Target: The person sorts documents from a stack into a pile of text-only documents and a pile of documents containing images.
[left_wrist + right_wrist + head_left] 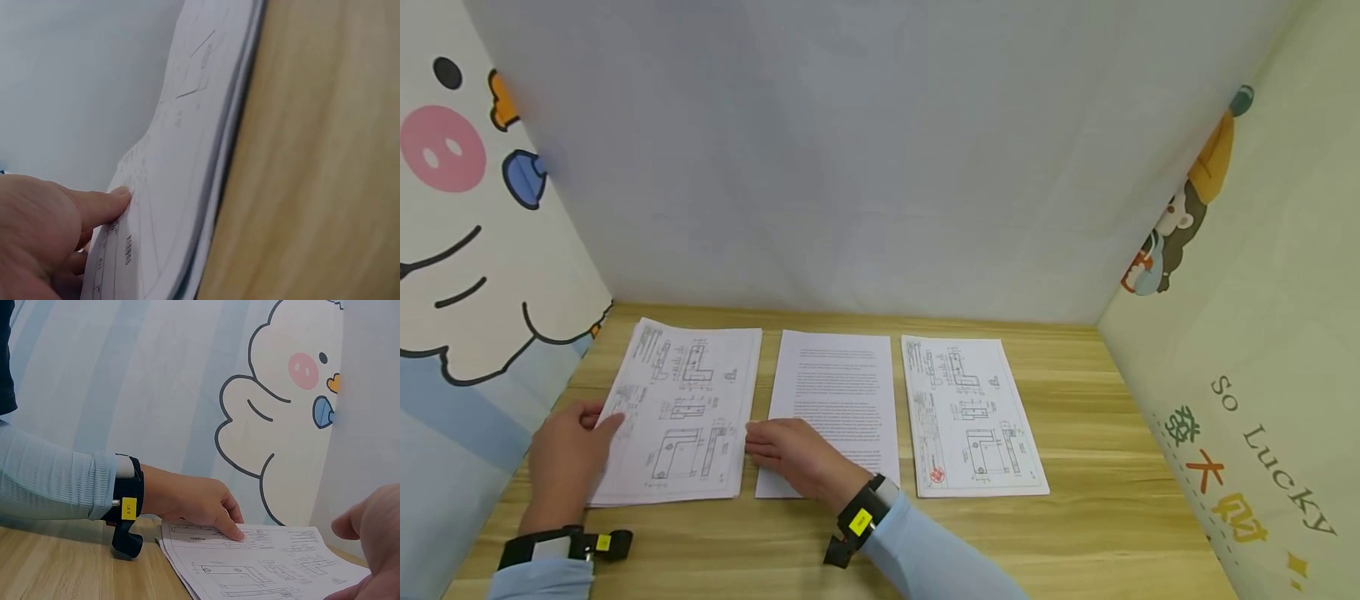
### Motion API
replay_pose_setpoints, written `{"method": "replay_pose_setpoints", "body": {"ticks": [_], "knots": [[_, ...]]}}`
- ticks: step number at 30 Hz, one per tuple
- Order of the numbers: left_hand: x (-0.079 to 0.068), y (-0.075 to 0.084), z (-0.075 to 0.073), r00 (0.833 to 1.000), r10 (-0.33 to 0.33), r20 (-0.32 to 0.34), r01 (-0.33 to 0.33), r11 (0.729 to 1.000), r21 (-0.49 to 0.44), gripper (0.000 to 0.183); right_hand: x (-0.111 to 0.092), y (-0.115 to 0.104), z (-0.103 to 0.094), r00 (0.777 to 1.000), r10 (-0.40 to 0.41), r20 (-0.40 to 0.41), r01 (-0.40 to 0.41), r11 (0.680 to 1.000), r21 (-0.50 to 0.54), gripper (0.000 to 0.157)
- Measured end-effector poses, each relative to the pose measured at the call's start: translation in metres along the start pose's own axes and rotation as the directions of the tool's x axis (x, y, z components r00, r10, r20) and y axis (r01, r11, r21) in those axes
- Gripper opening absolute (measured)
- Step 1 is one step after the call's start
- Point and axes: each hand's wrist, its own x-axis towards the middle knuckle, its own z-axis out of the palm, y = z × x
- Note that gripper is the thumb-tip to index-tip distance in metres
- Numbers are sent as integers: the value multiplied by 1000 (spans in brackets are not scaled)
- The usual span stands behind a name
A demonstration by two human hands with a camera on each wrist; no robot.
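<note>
A stack of technical-drawing sheets (688, 408) lies at the left of the table, its edges slightly uneven. My left hand (568, 454) pinches its left edge, thumb on top and the other fingers at the side, partly hidden. In the left wrist view the sheets (169, 156) bow up a little near the thumb. At the stack's right edge is my right hand (801, 457), held on its side with fingers extended, fingertips against or very near the paper. It is over the lower part of a printed text stack (838, 383) in the middle.
Another stack of drawing sheets (973, 417), with a red stamp, lies on the right. The wooden table (1097, 467) is bounded by a grey back cloth (850, 167) and printed side cloths. Each wrist wears a black strap with a small camera.
</note>
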Motion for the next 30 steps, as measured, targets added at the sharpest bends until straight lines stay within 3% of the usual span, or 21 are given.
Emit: {"method": "replay_pose_setpoints", "body": {"ticks": [6, 12, 15, 20, 30], "knots": [[-6, 4, 0, 994, 19, -107, -19, 1000, -3, 50, 0, 2, -2, 1000, -2, 14, 3, 1000, -16, 56], [-6, 2, 0, 991, 44, -129, -50, 998, -47, 52, 1, 4, -3, 999, -10, 35, 11, 1000, -17, 55], [-3, 1, -2, 995, 51, -84, -57, 996, -66, 57, 2, 4, -3, 999, -12, 36, 12, 1000, -18, 54], [4, -1, -9, 998, 36, 56, -29, 994, -110, 68, 2, 3, -2, 1000, -9, 22, 10, 999, -36, 55], [1, 2, -21, 988, -53, 146, 92, 958, -272, 81, 5, -1, 1, 999, -36, -20, 34, 998, -60, 49]]}}
